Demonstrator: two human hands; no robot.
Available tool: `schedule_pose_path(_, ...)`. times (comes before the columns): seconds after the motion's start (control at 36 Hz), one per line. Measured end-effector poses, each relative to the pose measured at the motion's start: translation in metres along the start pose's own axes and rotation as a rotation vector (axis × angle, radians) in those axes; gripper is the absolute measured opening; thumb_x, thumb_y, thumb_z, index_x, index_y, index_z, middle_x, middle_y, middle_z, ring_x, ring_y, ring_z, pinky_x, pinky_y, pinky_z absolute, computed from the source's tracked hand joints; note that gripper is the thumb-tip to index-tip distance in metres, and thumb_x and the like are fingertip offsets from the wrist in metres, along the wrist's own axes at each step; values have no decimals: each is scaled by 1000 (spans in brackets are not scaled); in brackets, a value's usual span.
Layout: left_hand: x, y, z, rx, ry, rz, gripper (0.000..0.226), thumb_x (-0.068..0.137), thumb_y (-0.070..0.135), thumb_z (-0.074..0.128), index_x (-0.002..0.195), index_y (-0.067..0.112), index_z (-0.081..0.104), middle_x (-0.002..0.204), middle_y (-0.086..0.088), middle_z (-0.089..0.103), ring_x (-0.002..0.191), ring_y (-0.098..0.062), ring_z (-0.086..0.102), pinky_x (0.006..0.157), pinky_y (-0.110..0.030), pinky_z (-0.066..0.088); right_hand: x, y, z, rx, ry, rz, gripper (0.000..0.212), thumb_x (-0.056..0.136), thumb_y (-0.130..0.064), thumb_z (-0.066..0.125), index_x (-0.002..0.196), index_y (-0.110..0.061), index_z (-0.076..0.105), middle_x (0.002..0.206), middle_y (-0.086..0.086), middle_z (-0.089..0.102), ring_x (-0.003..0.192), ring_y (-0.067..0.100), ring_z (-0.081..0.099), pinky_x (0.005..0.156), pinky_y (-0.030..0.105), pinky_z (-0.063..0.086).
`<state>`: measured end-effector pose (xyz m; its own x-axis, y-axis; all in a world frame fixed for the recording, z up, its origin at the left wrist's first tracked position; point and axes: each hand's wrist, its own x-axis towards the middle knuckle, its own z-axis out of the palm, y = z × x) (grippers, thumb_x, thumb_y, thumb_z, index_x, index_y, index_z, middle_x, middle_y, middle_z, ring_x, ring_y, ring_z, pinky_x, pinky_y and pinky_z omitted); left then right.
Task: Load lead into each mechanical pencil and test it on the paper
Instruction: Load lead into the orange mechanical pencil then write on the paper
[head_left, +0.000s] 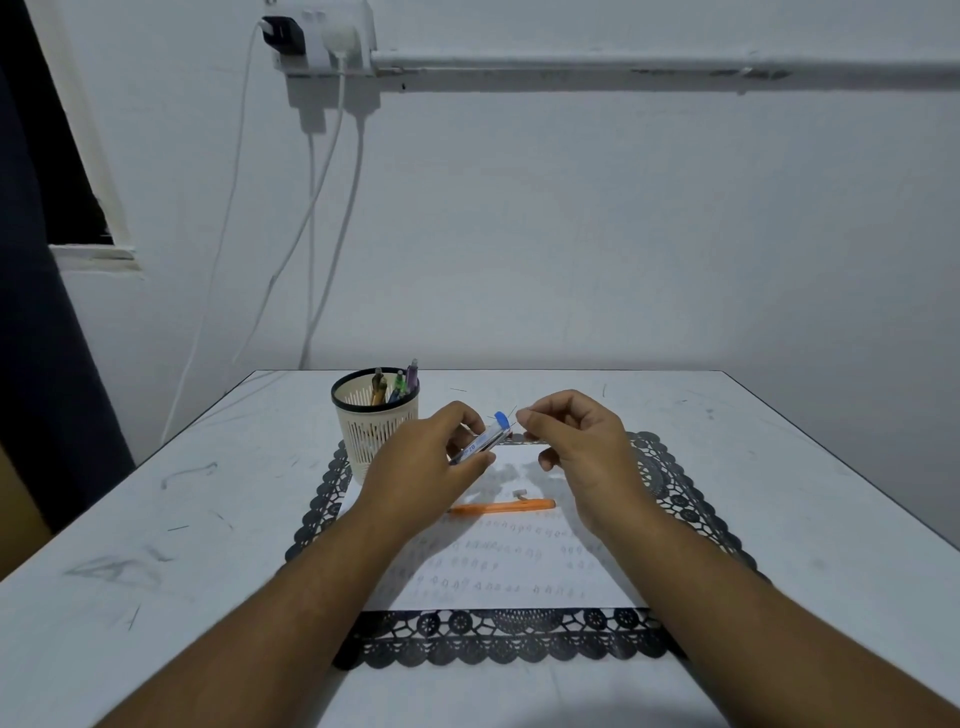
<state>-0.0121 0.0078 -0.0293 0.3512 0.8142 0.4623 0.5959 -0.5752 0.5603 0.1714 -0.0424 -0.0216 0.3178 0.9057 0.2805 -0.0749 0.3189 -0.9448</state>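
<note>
My left hand (431, 460) grips a clear lead tube (483, 439) with a blue cap, tilted up to the right above the paper. My right hand (576, 447) pinches a thin lead (514, 415) between thumb and forefinger just beside the tube's blue end. An orange mechanical pencil (501, 506) lies flat on the white paper (519, 571), below both hands. A small white cap piece (519, 493) sits just above the pencil. Rows of pencil marks cover the paper's near half.
A cream mesh cup (375, 421) holding several pencils stands at the left behind my left hand. The paper lies on a black lace placemat (498, 644) on a white table (156, 519). Loose leads lie scattered on the table. Cables hang down the wall at the back left.
</note>
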Motion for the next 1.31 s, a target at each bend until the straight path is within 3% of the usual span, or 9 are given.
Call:
schedule_pose_path(0.19,0,1,0,6,-4,-2,23,89,41,78,106,38,63,91,19,72,82,0,66,74,-34,58,1,0,-2,44,8,29,8,89,-5,77,90,-8,70,95,18,78,80,21,69,60,31,45)
schedule_pose_path(0.44,-1,1,1,-15,-7,-14,23,89,39,78,105,38,62,87,18,72,79,1,67,70,-27,54,1,0,-1,24,-44,13,11,87,-7,81,86,-18,83,83,5,77,74,20,59,66,33,48)
schedule_pose_path(0.67,-3,5,3,-86,-26,-18,23,88,35,80,102,35,62,86,17,73,82,5,66,69,-23,52,-2,-3,2,1,-69,-4,14,86,-13,83,75,-19,76,79,1,73,73,11,63,69,36,50)
schedule_pose_path(0.83,-4,7,6,-110,-20,-11,23,87,34,81,100,34,62,85,16,74,81,2,68,74,-31,58,-1,-4,-1,-8,-56,-32,14,88,-17,82,76,-16,74,75,-2,71,69,10,61,67,35,51)
schedule_pose_path(0.97,-5,7,5,-121,-19,-1,23,88,34,81,101,35,62,88,16,74,81,0,69,76,-33,59,-4,-6,-1,-19,-55,-49,6,90,-14,79,86,-16,82,88,5,78,77,14,68,67,35,53)
schedule_pose_path(1.11,-5,8,5,-122,-14,2,23,88,34,80,101,35,62,88,15,73,81,0,68,75,-35,60,-7,-8,-1,-78,-36,-86,11,93,-11,75,99,-18,82,91,2,81,78,10,69,68,31,55)
schedule_pose_path(1.31,-5,9,5,-125,-15,-11,23,88,34,80,102,35,62,88,15,73,81,-1,69,76,-36,61,-6,-8,-2,-126,-17,-101,13,96,-12,73,99,-20,82,91,-2,81,77,8,69,66,28,57)
